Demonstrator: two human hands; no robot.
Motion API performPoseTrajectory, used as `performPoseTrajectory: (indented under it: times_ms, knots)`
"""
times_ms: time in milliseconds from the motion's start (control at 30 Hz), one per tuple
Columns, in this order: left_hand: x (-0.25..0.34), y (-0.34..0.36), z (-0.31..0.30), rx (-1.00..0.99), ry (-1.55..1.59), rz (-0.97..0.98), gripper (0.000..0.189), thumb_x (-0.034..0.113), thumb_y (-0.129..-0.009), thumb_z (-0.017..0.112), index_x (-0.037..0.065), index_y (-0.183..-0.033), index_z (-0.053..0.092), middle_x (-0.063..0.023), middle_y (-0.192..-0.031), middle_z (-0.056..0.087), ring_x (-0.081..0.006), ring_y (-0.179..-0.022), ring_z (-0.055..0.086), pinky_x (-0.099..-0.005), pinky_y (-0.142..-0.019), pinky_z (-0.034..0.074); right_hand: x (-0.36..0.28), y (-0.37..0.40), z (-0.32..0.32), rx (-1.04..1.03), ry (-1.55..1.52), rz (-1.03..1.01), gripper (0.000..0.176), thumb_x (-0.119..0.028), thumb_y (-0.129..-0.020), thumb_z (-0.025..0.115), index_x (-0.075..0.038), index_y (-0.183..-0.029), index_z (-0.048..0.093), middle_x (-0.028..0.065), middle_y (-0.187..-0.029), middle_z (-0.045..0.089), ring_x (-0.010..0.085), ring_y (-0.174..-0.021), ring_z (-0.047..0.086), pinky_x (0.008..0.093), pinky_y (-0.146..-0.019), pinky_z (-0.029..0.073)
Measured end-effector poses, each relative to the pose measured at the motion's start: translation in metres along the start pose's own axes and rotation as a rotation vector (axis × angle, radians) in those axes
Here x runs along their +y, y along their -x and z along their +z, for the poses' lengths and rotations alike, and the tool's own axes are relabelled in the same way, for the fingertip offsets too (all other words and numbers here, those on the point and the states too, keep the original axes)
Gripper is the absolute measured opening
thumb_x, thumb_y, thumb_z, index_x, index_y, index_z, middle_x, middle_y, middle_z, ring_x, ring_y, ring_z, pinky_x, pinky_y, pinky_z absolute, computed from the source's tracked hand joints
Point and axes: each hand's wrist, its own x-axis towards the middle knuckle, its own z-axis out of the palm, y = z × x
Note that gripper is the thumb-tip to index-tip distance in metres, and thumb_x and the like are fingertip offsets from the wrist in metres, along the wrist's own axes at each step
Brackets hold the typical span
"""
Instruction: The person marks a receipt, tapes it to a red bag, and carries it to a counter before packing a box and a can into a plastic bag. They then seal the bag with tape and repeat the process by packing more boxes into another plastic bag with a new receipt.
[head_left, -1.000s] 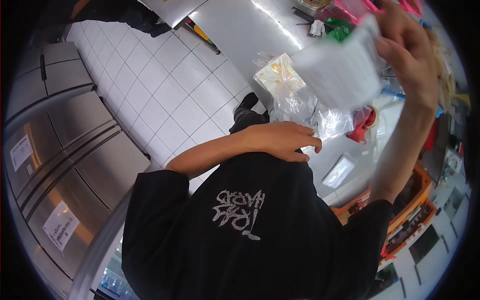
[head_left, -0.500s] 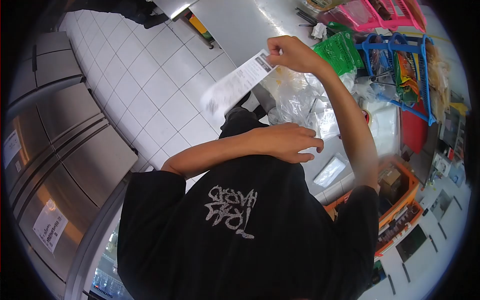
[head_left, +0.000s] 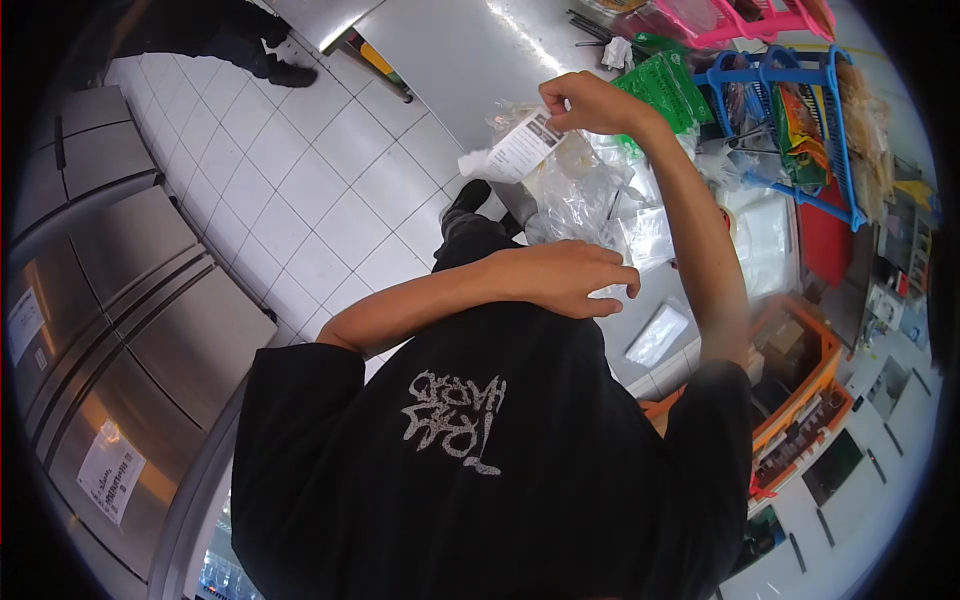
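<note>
Pinched in my right hand is a printed paper slip, like a receipt, held by its upper end. Its lower end curls away to the left over the table edge. My left hand rests in front of my black shirt, thumb and fingers loosely bent and apart, with nothing seen in it. Crumpled clear plastic bags lie on the metal table between my two hands. A green plastic packet sits just right of my right hand.
A blue basket with packets and a pink basket stand at the table's right. An orange crate is beside my right elbow. Steel refrigerator doors line the left. Another person's dark-clothed leg and shoe show on the tiled floor.
The slip's free end has swung up and folded, so it no longer stretches down over the floor. The other person's foot shows further into view. My left hand stays almost where it was.
</note>
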Motion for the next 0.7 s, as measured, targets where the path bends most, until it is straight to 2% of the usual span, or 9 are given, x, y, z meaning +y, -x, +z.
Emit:
performPoseTrajectory:
  times_ms: [100, 200, 267, 400, 467, 500, 567, 700]
  knots:
    - [-0.001, -0.001, 0.000, -0.010, 0.015, 0.000, 0.026, 0.026, -0.095, 0.057, 0.010, -0.116, 0.057, -0.0130, -0.103, 0.061, -0.0332, -0.095, 0.062, -0.0455, -0.085, 0.048, 0.013, 0.010, -0.003, 0.115, 0.009, -0.046, 0.027, -0.011, -0.077, 0.073, -0.002, -0.072, 0.048, 0.0059, -0.064, 0.052, 0.0177, -0.061, 0.048, 0.0343, -0.059, 0.040]
    - [-0.002, -0.002, 0.002, -0.014, 0.022, -0.001, 0.026, 0.026, -0.095, 0.057, 0.010, -0.116, 0.057, -0.0135, -0.103, 0.061, -0.0332, -0.096, 0.062, -0.0456, -0.086, 0.048, 0.027, 0.015, -0.008, 0.143, 0.019, 0.033, 0.029, -0.015, -0.079, 0.076, -0.002, -0.073, 0.051, 0.0045, -0.065, 0.056, 0.0158, -0.064, 0.052, 0.0325, -0.060, 0.042]
    - [-0.003, -0.004, 0.002, 0.000, 0.023, 0.013, 0.026, 0.026, -0.095, 0.057, 0.010, -0.116, 0.056, -0.0138, -0.103, 0.061, -0.0333, -0.096, 0.062, -0.0458, -0.086, 0.048, 0.041, 0.015, 0.000, 0.073, -0.125, 0.106, 0.034, -0.024, -0.079, 0.079, -0.003, -0.077, 0.052, 0.0033, -0.070, 0.059, 0.0141, -0.069, 0.054, 0.0310, -0.064, 0.042]
    - [-0.004, -0.009, 0.000, -0.020, 0.038, -0.012, 0.027, 0.025, -0.095, 0.057, 0.010, -0.116, 0.056, -0.0135, -0.103, 0.062, -0.0335, -0.097, 0.062, -0.0457, -0.087, 0.047, 0.049, 0.017, 0.018, 0.113, -0.313, 0.113, 0.041, -0.034, -0.078, 0.082, -0.004, -0.082, 0.055, 0.0031, -0.077, 0.059, 0.0131, -0.077, 0.054, 0.0315, -0.068, 0.043]
    - [-0.007, -0.009, 0.003, -0.019, 0.026, 0.001, 0.027, 0.025, -0.095, 0.057, 0.010, -0.116, 0.055, -0.0135, -0.103, 0.062, -0.0336, -0.096, 0.062, -0.0459, -0.087, 0.047, 0.056, 0.019, 0.023, 0.258, -0.309, 0.167, 0.044, -0.037, -0.076, 0.083, -0.004, -0.089, 0.056, 0.0048, -0.083, 0.058, 0.0153, -0.081, 0.055, 0.0327, -0.071, 0.043]
    - [-0.007, -0.010, 0.004, 0.000, 0.024, 0.010, 0.026, 0.025, -0.094, 0.057, 0.010, -0.116, 0.056, -0.0136, -0.103, 0.062, -0.0337, -0.096, 0.062, -0.0459, -0.086, 0.047, 0.053, 0.020, 0.022, 0.263, -0.314, 0.170, 0.044, -0.037, -0.076, 0.083, -0.004, -0.089, 0.056, 0.0048, -0.083, 0.058, 0.0153, -0.081, 0.055, 0.0327, -0.071, 0.043]
    - [-0.007, -0.011, 0.004, 0.015, 0.021, 0.017, 0.026, 0.025, -0.094, 0.058, 0.010, -0.116, 0.056, -0.0138, -0.103, 0.062, -0.0337, -0.096, 0.062, -0.0460, -0.086, 0.047, 0.047, 0.023, 0.022, 0.389, 0.025, 0.156, 0.043, -0.039, -0.074, 0.083, -0.005, -0.088, 0.061, 0.0065, -0.086, 0.058, 0.0196, -0.081, 0.056, 0.0342, -0.071, 0.044]
    - [-0.002, -0.013, -0.001, 0.008, 0.038, -0.010, 0.026, 0.023, -0.093, 0.058, 0.010, -0.115, 0.056, -0.0141, -0.100, 0.062, -0.0343, -0.093, 0.063, -0.0463, -0.085, 0.047, 0.038, 0.029, 0.036, 0.513, 0.006, 0.132, 0.037, -0.037, -0.074, 0.082, -0.006, -0.090, 0.069, 0.0093, -0.087, 0.059, 0.0243, -0.080, 0.058, 0.0362, -0.071, 0.044]
